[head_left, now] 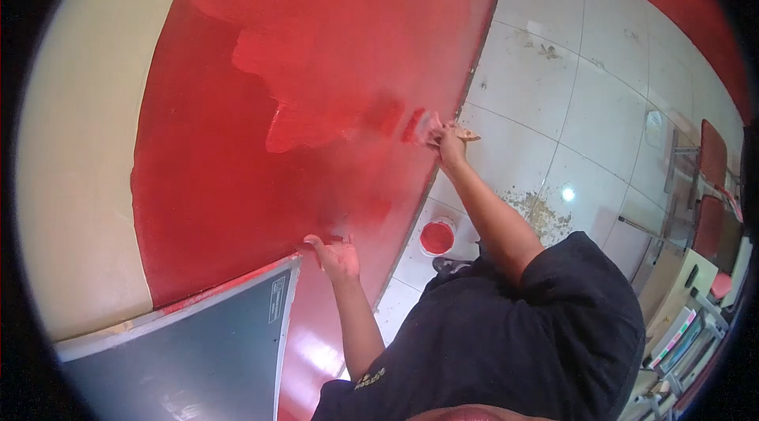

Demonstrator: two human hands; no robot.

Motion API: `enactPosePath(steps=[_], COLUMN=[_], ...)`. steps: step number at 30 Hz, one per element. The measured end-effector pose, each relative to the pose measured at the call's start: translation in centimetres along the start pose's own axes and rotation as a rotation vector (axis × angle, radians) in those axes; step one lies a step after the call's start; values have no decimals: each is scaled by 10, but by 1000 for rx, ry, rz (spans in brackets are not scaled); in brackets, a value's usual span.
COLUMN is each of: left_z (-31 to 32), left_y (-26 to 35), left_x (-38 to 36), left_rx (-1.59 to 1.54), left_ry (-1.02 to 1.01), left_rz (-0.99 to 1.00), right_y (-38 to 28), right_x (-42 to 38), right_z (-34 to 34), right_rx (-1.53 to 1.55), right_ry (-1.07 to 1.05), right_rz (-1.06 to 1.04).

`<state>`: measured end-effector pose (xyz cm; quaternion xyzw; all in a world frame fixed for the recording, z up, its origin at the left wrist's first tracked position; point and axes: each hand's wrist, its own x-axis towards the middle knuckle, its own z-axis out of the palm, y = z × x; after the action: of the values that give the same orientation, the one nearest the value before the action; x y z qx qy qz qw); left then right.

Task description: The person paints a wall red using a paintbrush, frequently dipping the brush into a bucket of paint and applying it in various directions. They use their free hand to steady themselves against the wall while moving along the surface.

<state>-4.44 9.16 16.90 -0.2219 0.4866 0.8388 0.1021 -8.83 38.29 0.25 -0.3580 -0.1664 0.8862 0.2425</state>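
My right hand [451, 144] is wrapped round the handle of a paintbrush [428, 126], whose bristles carry red paint and touch or nearly touch the red wall [237, 128]. Wetter, brighter red patches show on the wall left of the brush. Lower down, my left hand [338, 256] has its fingers spread beside the corner of a dark board [190, 350] and holds nothing; whether it touches the wall is unclear. On the floor below my right forearm stands a bucket of red paint [437, 237].
White floor tiles [522, 65] with stains run along the wall's base. Chairs with red backs [712, 154] stand at the far right, above stacked books and papers [676, 334]. A cream wall section [87, 128] borders the red at the left. My shoe [451, 264] is beside the bucket.
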Motion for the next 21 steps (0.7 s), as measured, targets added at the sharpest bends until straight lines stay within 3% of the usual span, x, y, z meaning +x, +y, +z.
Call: enactPosePath(steps=[2, 5, 9, 13, 15, 17, 19, 21], left_z=[-3, -3, 7, 4, -14, -17, -4, -3], left_y=[-2, -1, 2, -3, -6, -4, -4, -7], left_x=[4, 2, -4, 2, 11, 9, 2, 6], left_rx=[3, -7, 32, -54, -11, 31, 21, -16], left_ry=[53, 47, 24, 178, 147, 105, 86, 153], left_rz=[-9, -13, -20, -27, -53, -77, -24, -11], right_y=[1, -40, -141, -160, -131, -86, -78, -76], right_x=[-3, -48, -137, -144, -115, -59, -63, -81], right_z=[-9, 89, 190, 216, 197, 135, 97, 90], right_rx=[-98, 0, 221, 308, 216, 213, -4, -86], right_ry=[26, -59, -466, -700, -584, -539, -143, -87], right_rz=[38, -20, -226, -274, -163, -124, -120, -121])
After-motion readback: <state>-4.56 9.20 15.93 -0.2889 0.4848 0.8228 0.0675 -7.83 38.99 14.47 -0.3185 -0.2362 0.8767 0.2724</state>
